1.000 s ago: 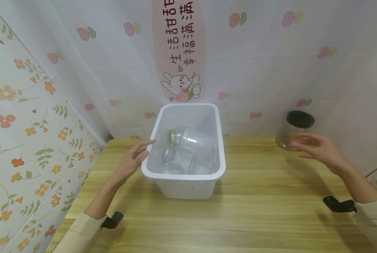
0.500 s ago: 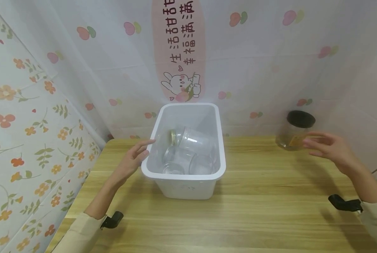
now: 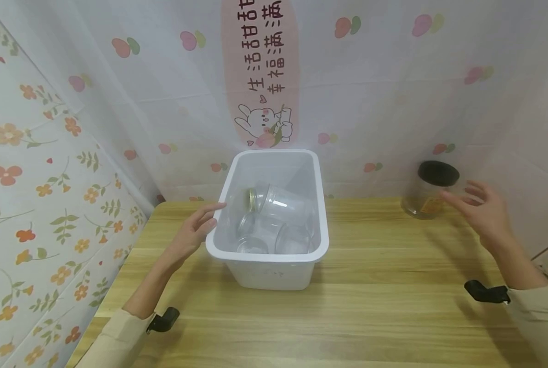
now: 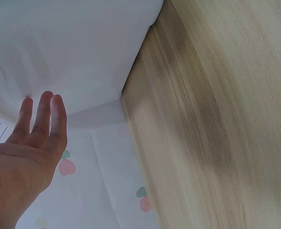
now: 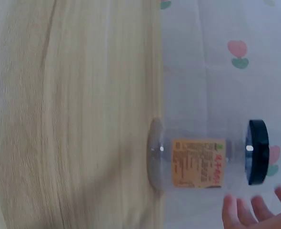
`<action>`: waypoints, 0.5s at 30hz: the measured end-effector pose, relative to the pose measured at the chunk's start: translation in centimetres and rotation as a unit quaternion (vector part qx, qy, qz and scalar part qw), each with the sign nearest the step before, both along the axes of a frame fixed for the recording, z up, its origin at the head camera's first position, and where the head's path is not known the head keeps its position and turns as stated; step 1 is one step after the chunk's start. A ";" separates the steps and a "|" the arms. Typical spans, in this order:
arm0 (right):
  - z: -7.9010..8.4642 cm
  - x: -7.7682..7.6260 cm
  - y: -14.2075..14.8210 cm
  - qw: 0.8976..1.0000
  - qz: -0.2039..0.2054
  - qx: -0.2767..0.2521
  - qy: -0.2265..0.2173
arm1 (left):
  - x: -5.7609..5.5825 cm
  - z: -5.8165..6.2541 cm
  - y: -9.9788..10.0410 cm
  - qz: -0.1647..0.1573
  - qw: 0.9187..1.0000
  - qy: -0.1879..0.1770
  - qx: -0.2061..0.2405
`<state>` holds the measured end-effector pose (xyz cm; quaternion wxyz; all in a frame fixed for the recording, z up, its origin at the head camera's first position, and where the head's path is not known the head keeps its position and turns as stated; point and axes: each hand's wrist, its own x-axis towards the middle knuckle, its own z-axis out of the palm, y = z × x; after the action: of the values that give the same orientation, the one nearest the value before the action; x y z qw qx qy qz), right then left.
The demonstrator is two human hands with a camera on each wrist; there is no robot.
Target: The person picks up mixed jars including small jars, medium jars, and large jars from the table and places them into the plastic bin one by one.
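Note:
A clear jar with a black lid (image 3: 438,174) and an orange label (image 5: 198,163) stands upright at the back right of the table. Just right of it, my right hand (image 3: 485,214) is held up with fingers spread and nothing in them; in the right wrist view those fingers (image 5: 230,210) are beside the jar. My left hand (image 3: 193,227) has its fingertips at the left rim of a white plastic tub (image 3: 266,276), fingers extended along its wall in the left wrist view. Inside lie several clear containers, among them a jar with a gold lid (image 3: 252,199).
The wooden table (image 3: 370,306) carries the tub at its middle and the jar near its back edge. A printed curtain (image 3: 370,112) hangs right behind them, and a floral cloth (image 3: 39,179) hangs on the left.
My right hand has drawn back to the right from the jar, uncovering its label, and its fingers have spread. The jar, tub and left hand have stayed in place.

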<state>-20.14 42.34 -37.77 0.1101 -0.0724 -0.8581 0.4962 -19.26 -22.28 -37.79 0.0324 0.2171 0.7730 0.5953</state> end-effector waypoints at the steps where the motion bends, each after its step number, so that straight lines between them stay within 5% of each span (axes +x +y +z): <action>1: 0.0 -0.1 -0.3 1.000 -0.013 -0.006 -0.003 | 0.0 0.0 0.0 -0.001 1.000 0.000 0.001; 15: -0.7 -3.7 -2.8 0.989 -0.102 -0.109 0.012 | 0.1 0.1 0.1 -0.001 1.000 -0.002 -0.002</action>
<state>-23.81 39.56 -38.49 0.1621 -0.1650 -0.7858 0.5736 -19.19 -22.20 -37.68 0.0351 0.2166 0.7735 0.5945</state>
